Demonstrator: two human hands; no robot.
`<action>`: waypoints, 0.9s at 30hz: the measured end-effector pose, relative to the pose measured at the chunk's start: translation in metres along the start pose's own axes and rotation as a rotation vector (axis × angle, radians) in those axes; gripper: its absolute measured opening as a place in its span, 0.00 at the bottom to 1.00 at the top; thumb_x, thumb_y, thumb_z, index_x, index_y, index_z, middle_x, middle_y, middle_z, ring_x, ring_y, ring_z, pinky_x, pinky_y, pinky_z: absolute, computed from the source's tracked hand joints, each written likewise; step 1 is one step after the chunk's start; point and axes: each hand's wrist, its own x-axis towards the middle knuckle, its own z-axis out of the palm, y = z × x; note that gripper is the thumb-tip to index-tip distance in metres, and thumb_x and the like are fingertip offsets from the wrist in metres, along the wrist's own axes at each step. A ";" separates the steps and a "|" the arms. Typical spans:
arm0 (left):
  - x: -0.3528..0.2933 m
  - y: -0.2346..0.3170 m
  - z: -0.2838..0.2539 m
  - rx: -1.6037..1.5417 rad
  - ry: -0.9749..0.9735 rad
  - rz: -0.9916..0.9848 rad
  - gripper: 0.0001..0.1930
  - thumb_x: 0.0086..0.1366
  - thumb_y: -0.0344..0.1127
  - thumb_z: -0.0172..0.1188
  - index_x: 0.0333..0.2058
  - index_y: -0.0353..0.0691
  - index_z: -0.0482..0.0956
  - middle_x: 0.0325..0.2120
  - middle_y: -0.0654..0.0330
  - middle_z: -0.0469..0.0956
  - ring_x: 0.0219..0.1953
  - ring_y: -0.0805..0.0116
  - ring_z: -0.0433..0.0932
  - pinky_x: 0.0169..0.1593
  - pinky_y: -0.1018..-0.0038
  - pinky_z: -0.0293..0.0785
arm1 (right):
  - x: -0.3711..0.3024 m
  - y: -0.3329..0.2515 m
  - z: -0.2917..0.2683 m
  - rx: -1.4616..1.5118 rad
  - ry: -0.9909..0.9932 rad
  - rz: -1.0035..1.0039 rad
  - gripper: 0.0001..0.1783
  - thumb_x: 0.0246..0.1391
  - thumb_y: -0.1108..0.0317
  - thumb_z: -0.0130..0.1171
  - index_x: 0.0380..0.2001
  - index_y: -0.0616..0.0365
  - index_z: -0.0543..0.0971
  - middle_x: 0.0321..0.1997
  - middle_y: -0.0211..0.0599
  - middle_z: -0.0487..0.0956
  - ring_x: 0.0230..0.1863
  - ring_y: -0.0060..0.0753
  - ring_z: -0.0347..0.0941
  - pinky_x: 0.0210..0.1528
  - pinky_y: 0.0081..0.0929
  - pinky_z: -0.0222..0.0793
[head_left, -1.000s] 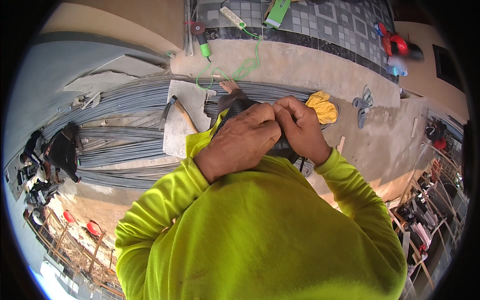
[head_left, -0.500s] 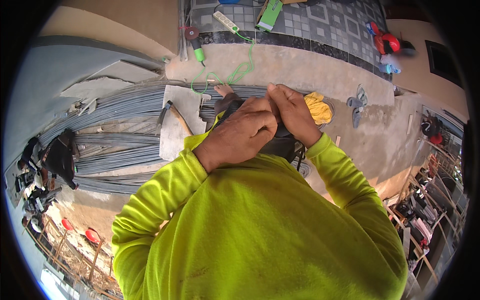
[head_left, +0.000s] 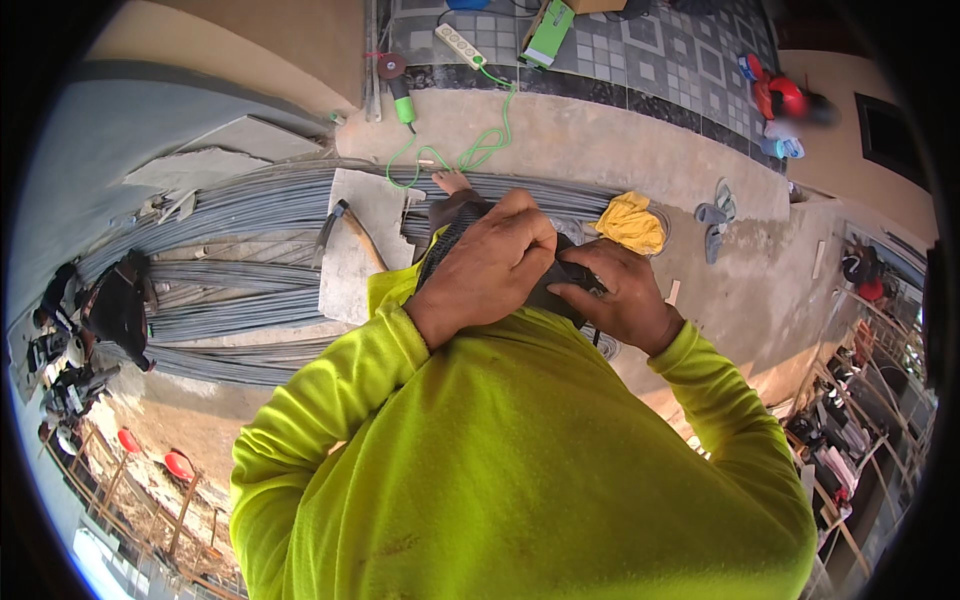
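Lowered and shifted to the right since the earlier frame, the right hand (head_left: 615,295) is now set apart from the left hand (head_left: 490,260). Dark material (head_left: 549,298) is seen between them, just left of the right fingers, by which its edge appears pinched. Its long axis and the left fingertips are hidden; the left grip cannot be told

Right hand (head_left: 622,295) now lower in view

The curled left fingers (head_left: 524,238) hide part of the black material (head_left: 550,298) beneath them.
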 end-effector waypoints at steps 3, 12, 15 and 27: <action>0.000 -0.003 0.004 0.037 0.016 0.010 0.03 0.65 0.25 0.60 0.36 0.36 0.75 0.35 0.55 0.70 0.38 0.54 0.74 0.45 0.64 0.72 | -0.005 -0.006 -0.002 -0.032 0.000 0.056 0.21 0.53 0.68 0.74 0.47 0.60 0.78 0.40 0.44 0.83 0.35 0.45 0.82 0.37 0.34 0.79; 0.016 0.011 0.008 0.319 -0.210 0.025 0.11 0.66 0.35 0.62 0.45 0.40 0.79 0.44 0.55 0.74 0.46 0.52 0.79 0.53 0.60 0.76 | -0.031 0.011 -0.005 -0.193 0.138 0.000 0.16 0.53 0.75 0.70 0.45 0.59 0.78 0.35 0.41 0.83 0.31 0.43 0.79 0.37 0.37 0.69; 0.019 0.009 0.008 0.394 -0.308 0.198 0.16 0.63 0.38 0.63 0.49 0.43 0.82 0.44 0.58 0.75 0.49 0.54 0.79 0.55 0.59 0.75 | -0.033 0.011 -0.015 -0.210 0.128 -0.117 0.14 0.52 0.78 0.69 0.42 0.57 0.80 0.34 0.37 0.82 0.34 0.41 0.78 0.40 0.36 0.66; 0.035 0.017 0.025 0.506 -0.614 0.132 0.08 0.64 0.36 0.56 0.35 0.42 0.83 0.38 0.58 0.79 0.47 0.58 0.79 0.51 0.56 0.74 | -0.037 0.022 -0.020 0.425 -0.098 0.146 0.11 0.55 0.78 0.67 0.40 0.57 0.78 0.39 0.34 0.78 0.39 0.35 0.73 0.46 0.32 0.68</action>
